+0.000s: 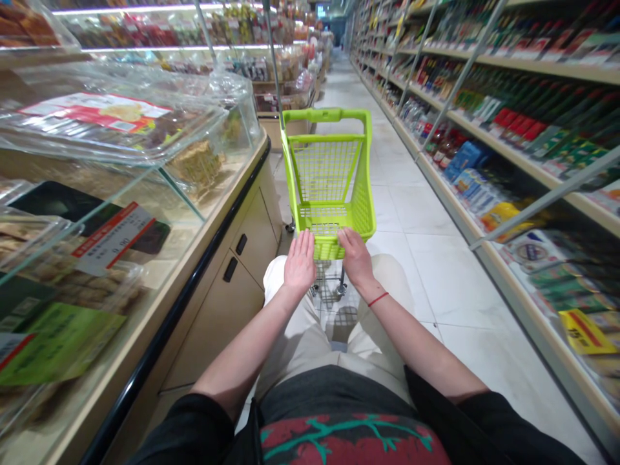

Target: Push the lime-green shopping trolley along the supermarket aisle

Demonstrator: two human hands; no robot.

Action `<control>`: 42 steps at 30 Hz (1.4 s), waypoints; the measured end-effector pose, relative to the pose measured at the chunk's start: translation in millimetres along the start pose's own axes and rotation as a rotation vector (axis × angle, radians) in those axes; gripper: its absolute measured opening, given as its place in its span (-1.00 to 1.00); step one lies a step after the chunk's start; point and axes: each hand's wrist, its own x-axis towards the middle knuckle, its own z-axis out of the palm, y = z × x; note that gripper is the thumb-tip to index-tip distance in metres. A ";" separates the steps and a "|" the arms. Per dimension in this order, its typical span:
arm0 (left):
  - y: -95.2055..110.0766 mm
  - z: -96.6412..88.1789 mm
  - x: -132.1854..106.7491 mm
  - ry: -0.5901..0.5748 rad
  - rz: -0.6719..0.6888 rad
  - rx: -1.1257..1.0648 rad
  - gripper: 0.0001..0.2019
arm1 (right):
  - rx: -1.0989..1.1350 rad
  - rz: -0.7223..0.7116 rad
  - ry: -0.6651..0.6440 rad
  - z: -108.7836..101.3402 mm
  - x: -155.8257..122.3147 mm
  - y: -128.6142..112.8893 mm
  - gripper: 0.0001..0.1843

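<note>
A lime-green plastic shopping cart [362,200] stands right in front of me, between my knees and the aisle. Its slatted basket holds nothing that I can see. My left hand [300,259] lies flat at the near left corner of the basket, fingers stretched forward and touching the rim. At the near right corner, my right hand [357,256] has its fingers bent over the rim, gripping it. A thin red cord circles my right wrist. The cart's lower wire frame and casters show between my legs.
To the left runs a glass-topped display counter [194,248] with packaged food and a dark bumper rail [165,329]. Shelves [533,171] of bottles and packets line the right, crossed by slanting metal bars. A tiled floor [402,206] stretches ahead.
</note>
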 end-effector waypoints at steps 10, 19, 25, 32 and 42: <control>-2.2 -1.1 0.8 -0.006 -0.016 0.002 -0.25 | 0.034 -0.097 -0.195 14.1 14.1 -49.3 -0.43; -4.0 -2.3 -0.3 -0.006 -0.003 0.030 -0.22 | -0.058 -0.018 -0.017 -13.2 -3.5 21.4 -0.35; -3.2 -1.4 -0.1 -0.007 -0.007 -0.003 -0.19 | -0.072 0.089 0.061 -13.9 -8.2 31.4 -0.36; -2.9 -2.8 -1.5 0.008 -0.018 -0.011 -0.22 | 0.035 -0.020 -0.097 16.5 7.8 -40.2 -0.41; -4.8 -3.2 -0.1 -0.015 -0.047 0.003 -0.26 | 0.020 -0.094 -0.155 6.4 9.1 -23.4 -0.35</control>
